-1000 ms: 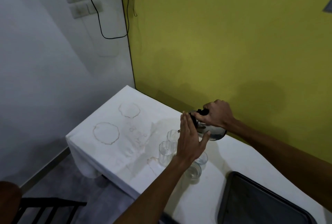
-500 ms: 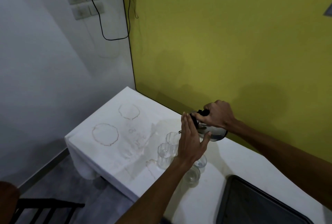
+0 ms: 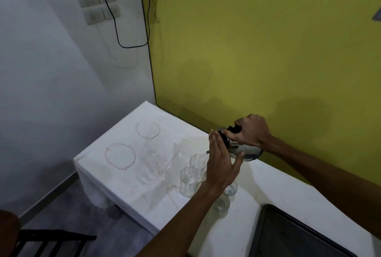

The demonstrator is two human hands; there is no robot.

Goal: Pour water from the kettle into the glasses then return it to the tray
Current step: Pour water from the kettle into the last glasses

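Note:
A shiny steel kettle (image 3: 246, 150) with a black handle is tipped to the left above the table. My right hand (image 3: 250, 131) grips its handle. My left hand (image 3: 221, 162) is flat against the kettle's lid side, fingers extended. The spout is over the far tall glass (image 3: 196, 163). A second tall glass (image 3: 188, 181) stands just in front of it. Two shorter glasses (image 3: 221, 204) are partly hidden behind my left forearm. A dark tray (image 3: 288, 234) lies at the lower right on the table.
A white cloth with brown ring stains (image 3: 120, 158) covers the table. A yellow wall (image 3: 268, 50) runs close behind the kettle. A black cable (image 3: 115, 19) hangs from wall switches. A dark chair (image 3: 47, 242) stands at the lower left.
The kettle and both hands have held nearly the same pose over the far tall glass; only the view has shifted slightly.

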